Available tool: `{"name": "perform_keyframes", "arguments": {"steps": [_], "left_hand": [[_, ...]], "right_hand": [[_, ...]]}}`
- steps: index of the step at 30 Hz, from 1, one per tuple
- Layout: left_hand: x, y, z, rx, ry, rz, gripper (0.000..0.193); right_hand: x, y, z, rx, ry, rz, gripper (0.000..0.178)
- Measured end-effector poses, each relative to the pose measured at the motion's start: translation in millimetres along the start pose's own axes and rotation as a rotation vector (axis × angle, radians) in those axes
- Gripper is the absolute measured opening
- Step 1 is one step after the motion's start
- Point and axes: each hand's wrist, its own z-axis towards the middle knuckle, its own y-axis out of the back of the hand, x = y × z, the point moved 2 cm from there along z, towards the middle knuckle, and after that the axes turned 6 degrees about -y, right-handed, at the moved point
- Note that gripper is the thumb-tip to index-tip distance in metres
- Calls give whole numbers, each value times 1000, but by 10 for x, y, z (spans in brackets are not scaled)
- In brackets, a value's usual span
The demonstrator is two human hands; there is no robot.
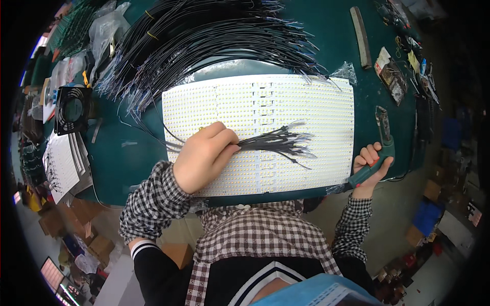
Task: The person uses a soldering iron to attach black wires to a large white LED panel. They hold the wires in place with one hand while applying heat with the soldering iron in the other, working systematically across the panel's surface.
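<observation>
My left hand [205, 153] is closed around a bunch of thin black wires [278, 143], whose pale stripped ends fan out to the right. The bunch lies over a white circuit board panel [306, 112] dotted with rows of small yellowish LEDs. Beyond the panel's right edge, my right hand [374, 166] grips a green-handled soldering gun [386, 151]. A red trigger shows by my fingers, and the gun's metal front end points away from me. Part of the wire bunch is hidden inside my left fist.
A large pile of black wires [204, 46] lies across the far side of the green table [115, 171]. Leftward are a black fan [71, 110] and stacked white boards [65, 163]. A narrow bar [361, 38] and a stained block [391, 76] lie at the far right.
</observation>
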Motion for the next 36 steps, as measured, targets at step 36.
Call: {"name": "perform_keyframes", "arguments": {"steps": [36], "left_hand": [[376, 126, 724, -171, 155, -170, 10]], "right_hand": [[252, -1198, 338, -270, 14, -770, 60]]}}
